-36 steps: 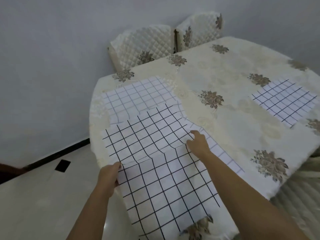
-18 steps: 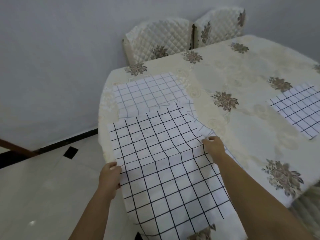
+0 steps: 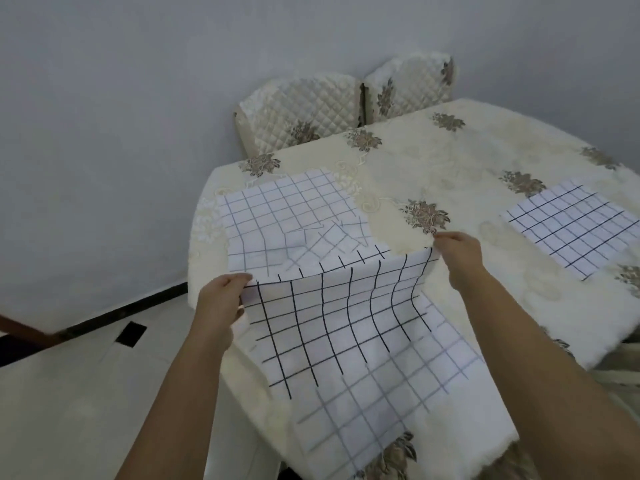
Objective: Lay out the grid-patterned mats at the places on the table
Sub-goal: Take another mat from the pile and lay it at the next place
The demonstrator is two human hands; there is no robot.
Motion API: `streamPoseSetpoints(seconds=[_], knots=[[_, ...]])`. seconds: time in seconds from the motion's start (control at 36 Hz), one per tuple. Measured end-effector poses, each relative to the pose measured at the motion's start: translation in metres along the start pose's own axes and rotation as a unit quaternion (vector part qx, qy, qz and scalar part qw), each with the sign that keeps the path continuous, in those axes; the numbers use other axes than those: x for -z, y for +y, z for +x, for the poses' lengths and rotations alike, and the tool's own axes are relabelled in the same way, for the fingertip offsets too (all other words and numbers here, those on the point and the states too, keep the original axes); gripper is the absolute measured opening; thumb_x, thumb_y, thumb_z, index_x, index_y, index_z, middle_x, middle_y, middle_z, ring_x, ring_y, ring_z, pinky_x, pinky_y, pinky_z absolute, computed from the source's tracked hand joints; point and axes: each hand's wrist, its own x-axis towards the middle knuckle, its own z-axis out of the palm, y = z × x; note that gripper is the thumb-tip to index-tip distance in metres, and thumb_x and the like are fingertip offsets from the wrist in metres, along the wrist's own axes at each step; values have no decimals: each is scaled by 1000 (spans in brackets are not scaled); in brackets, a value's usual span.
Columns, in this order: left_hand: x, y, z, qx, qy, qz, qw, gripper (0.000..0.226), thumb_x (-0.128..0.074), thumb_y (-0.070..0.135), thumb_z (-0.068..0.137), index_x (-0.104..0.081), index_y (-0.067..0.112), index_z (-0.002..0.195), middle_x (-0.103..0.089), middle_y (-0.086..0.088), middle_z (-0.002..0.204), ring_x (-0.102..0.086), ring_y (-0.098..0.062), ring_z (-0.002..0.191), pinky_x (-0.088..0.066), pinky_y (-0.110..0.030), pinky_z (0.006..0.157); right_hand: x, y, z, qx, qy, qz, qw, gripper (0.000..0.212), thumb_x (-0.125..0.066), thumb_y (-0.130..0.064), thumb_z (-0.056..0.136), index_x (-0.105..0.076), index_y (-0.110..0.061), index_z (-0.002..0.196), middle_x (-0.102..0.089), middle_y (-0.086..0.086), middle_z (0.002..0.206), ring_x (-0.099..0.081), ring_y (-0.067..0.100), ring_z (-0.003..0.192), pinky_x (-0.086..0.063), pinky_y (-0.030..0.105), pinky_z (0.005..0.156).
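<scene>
I hold a white mat with a black grid (image 3: pixel 339 313) lifted off the table by its far edge; it sags between my hands. My left hand (image 3: pixel 220 303) pinches its far left corner and my right hand (image 3: pixel 459 252) pinches its far right corner. Under it lies another grid mat (image 3: pixel 391 403) with paler lines, flat at the table's near edge. A third mat (image 3: pixel 287 220) lies beyond, near the table's left end, slightly rumpled in its middle. A fourth mat (image 3: pixel 571 226) lies flat at the right side.
The table (image 3: pixel 450 161) wears a cream floral cloth. Two quilted chairs (image 3: pixel 301 109) stand at its far end against the grey wall. Pale tiled floor (image 3: pixel 69 393) with a dark border lies to the left.
Both hands have moved up to the top mat's far corners and raised that edge, so the mat now hangs curved instead of lying flat. The view has shifted slightly.
</scene>
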Motion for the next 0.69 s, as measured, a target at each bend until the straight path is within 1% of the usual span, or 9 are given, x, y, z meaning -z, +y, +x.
streamPoseSetpoints(seconds=[0.06,0.14,0.19,0.25,0.39,0.44,0.53,0.64,0.69], knots=[[-11,21,-6,-31,-22,0,999,15,-54,17,92,-63,21,81,-61,3,82,-55,-11,80,-42,-25,73,15,-17,-1,11,26,31,999,22,-52,-2,86,-66,-4,104,-55,3,80,-42,10,61,-33,20,54],[-27,48,-15,-83,-54,6,995,12,-56,18,90,-63,22,82,-63,4,82,-56,-10,80,-42,-29,79,40,-40,-9,27,50,85,995,21,-49,-1,87,-65,-12,94,-50,-1,68,-41,9,57,-30,18,48],[-36,64,-21,-118,-69,7,991,13,-56,16,90,-63,23,81,-63,6,84,-55,-10,81,-41,-28,80,56,-53,-17,40,55,130,989,23,-47,0,86,-64,-15,81,-51,0,66,-45,10,58,-30,19,48],[-45,75,-28,-150,-77,2,986,15,-55,14,89,-63,23,80,-62,7,84,-54,-7,78,-41,-25,76,73,-62,-25,49,62,170,982,28,-47,-2,85,-61,-22,73,-52,-2,67,-49,9,60,-33,20,54],[-59,68,-51,-196,-92,-16,976,16,-55,7,89,-61,20,81,-62,8,81,-56,5,68,-43,-9,63,106,-54,-47,66,119,218,966,28,-48,-2,84,-61,-24,71,-55,-4,70,-54,9,61,-38,18,57],[-59,50,-54,-191,-91,-16,977,15,-54,4,89,-61,17,83,-61,5,81,-56,7,64,-42,-2,55,112,-37,-55,56,125,220,966,28,-48,-3,86,-60,-23,71,-55,-4,70,-55,9,62,-38,18,59],[-57,15,-54,-154,-94,2,984,17,-55,2,88,-60,16,81,-60,1,79,-55,-3,70,-41,0,52,114,0,-64,19,130,214,968,26,-48,-4,87,-60,-21,72,-54,-2,69,-55,11,63,-39,20,60],[-50,-35,-50,-107,-75,64,989,20,-57,2,86,-60,19,76,-60,1,78,-54,-9,73,-41,-14,61,107,56,-72,-50,143,203,967,27,-47,-3,87,-59,-19,70,-52,3,67,-53,14,61,-37,22,56],[-46,-57,-49,-88,-70,103,988,15,-56,2,87,-60,15,81,-59,1,78,-52,-11,74,-40,-17,63,101,81,-77,-82,143,191,968,25,-50,-4,88,-57,-19,69,-51,3,68,-52,13,60,-36,22,56]])
